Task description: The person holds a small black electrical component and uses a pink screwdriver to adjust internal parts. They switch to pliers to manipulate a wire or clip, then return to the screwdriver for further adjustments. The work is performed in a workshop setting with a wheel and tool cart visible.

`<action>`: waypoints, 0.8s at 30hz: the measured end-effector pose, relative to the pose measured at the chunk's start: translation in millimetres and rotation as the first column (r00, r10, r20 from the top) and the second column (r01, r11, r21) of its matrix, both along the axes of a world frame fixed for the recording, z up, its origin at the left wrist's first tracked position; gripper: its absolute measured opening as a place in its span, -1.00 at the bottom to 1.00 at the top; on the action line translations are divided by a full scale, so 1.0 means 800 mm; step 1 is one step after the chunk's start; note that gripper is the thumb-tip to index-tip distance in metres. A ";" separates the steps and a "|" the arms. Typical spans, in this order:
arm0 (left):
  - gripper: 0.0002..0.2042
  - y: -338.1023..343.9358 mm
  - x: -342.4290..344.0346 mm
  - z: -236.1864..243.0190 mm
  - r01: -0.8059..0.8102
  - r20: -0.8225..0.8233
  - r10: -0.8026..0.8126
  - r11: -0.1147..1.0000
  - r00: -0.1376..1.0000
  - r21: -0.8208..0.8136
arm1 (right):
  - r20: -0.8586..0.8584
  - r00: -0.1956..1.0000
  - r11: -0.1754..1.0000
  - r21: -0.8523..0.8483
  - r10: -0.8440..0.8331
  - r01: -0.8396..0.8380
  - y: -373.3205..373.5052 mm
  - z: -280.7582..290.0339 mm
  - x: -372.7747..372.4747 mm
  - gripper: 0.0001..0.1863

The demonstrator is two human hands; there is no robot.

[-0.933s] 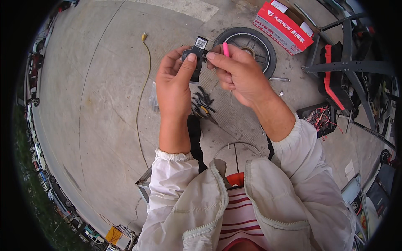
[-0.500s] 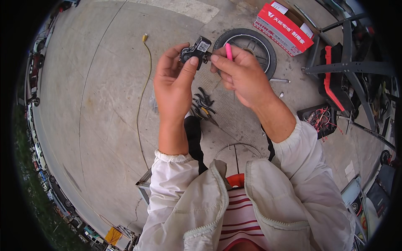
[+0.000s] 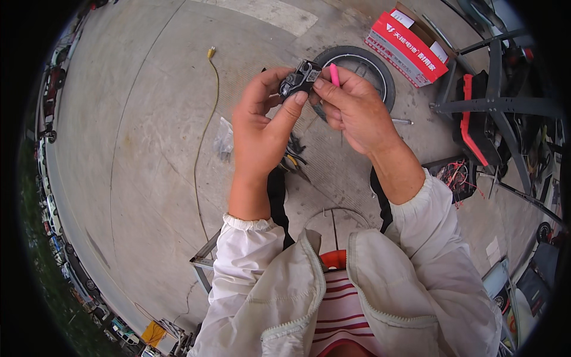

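In front of me my left hand (image 3: 260, 125) is closed round a small black part that looks like a brake caliper (image 3: 295, 81), with a square printed label on its upper side. My thumb presses its near edge. My right hand (image 3: 360, 114) is closed on a tool with a bright pink handle (image 3: 334, 75), its other end hidden by the fingers. The right thumb and index finger meet the caliper's right side, and whatever they pinch there is hidden. Below the left hand, pliers with yellow-and-black handles (image 3: 292, 160) lie on the floor, partly covered by the wrist.
A spoked-hub wheel with a tyre (image 3: 386, 77) lies beyond my right hand. Behind it stands a red-and-grey carton (image 3: 407, 46). On the right are a dark metal frame (image 3: 495, 71) and a black tray of red wires (image 3: 455, 177). A yellow cable (image 3: 215, 95) and a clear bag (image 3: 223, 140) lie left.
Both hands have shifted right and slightly nearer with the caliper between them. The caliper has turned, its label now tilted toward the right hand. The clear bag shows more fully.
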State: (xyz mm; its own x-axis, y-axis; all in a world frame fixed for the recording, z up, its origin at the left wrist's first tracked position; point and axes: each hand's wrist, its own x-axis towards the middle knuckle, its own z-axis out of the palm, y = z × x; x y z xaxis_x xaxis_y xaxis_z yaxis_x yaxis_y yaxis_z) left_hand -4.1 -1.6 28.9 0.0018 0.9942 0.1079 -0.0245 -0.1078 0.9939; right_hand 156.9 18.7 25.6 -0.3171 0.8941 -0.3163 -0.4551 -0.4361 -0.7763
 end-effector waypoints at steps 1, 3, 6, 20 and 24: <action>-0.73 0.000 0.004 0.001 -0.036 0.041 0.037 0.999 0.998 -0.031 | 0.007 1.000 1.000 -0.012 -0.007 0.007 0.000 -0.002 0.001 -0.86; -0.77 0.000 0.009 0.004 -0.104 0.119 0.115 0.990 0.986 -0.098 | 0.029 1.000 1.000 0.000 0.008 -0.008 0.001 -0.004 0.001 -0.83; -0.80 0.002 0.005 0.004 -0.118 0.137 0.140 0.980 0.981 -0.157 | 0.118 0.993 0.997 0.072 0.033 -0.041 0.000 0.000 0.002 -0.79; -0.81 0.012 -0.025 -0.002 -0.264 0.337 0.311 0.948 0.889 -0.180 | 0.464 0.885 0.965 0.242 -0.026 -0.099 0.000 -0.008 -0.001 -0.78; -0.79 0.014 -0.047 -0.014 -0.270 0.578 0.366 0.930 0.729 -0.249 | 0.290 0.957 0.991 0.125 0.019 -0.058 -0.004 -0.003 -0.002 -0.78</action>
